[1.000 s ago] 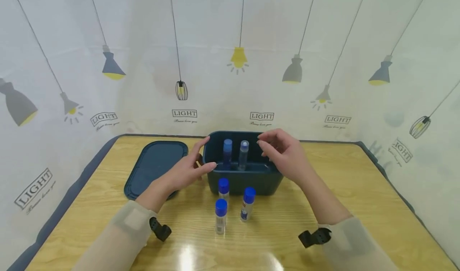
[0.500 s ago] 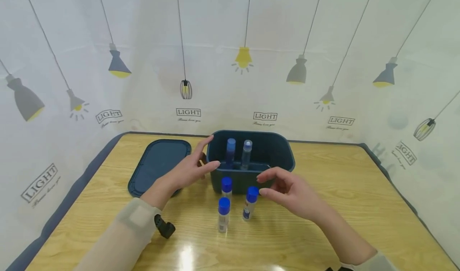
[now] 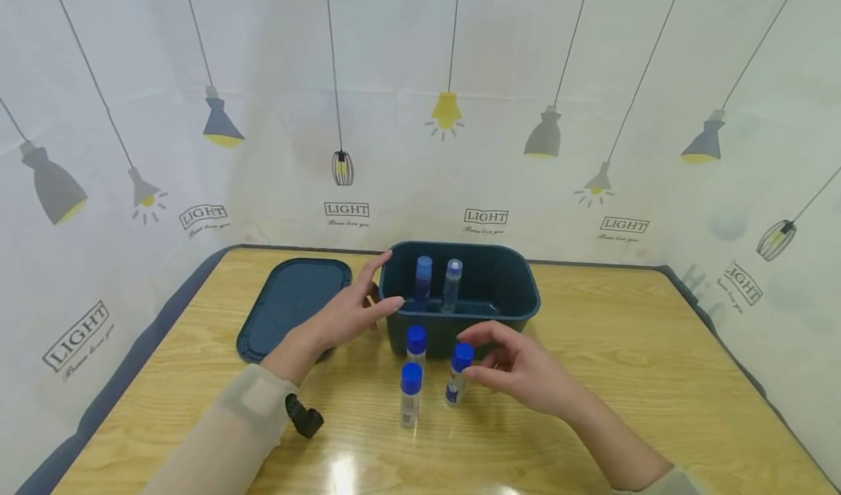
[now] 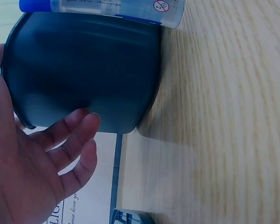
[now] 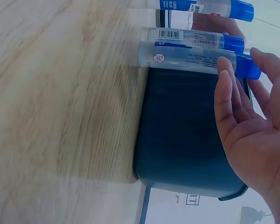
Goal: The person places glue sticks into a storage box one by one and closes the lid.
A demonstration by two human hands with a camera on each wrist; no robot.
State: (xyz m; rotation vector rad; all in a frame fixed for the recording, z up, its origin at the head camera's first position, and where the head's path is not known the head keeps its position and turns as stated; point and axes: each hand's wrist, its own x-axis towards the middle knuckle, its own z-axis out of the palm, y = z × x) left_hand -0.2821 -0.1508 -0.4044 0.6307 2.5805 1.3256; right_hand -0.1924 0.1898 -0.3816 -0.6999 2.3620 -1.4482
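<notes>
Three clear liquid glue bottles with blue caps stand upright in front of a dark teal bin (image 3: 466, 327). My right hand (image 3: 519, 374) is around the cap of the rightmost glue bottle (image 3: 455, 385), thumb and fingers on either side, with no firm hold visible. The other two are the front glue bottle (image 3: 410, 407) and the rear glue bottle (image 3: 417, 342). Inside the bin, a blue-topped bottle (image 3: 423, 276) and a clear-topped bottle (image 3: 452, 283) stand upright. My left hand (image 3: 348, 320) rests at the bin's left end, thumb and index finger spread along its rim, fingers relaxed.
A flat dark teal lid (image 3: 292, 301) lies on the wooden table (image 3: 624, 378), left of the bin. Behind the table hangs a pale sheet (image 3: 394, 57) printed with lamps. It meets the table's back edge just behind the bin.
My right hand has moved from the bin's right end down and toward me to the rightmost glue bottle. My left hand stays at the bin's left end. The view has shifted slightly.
</notes>
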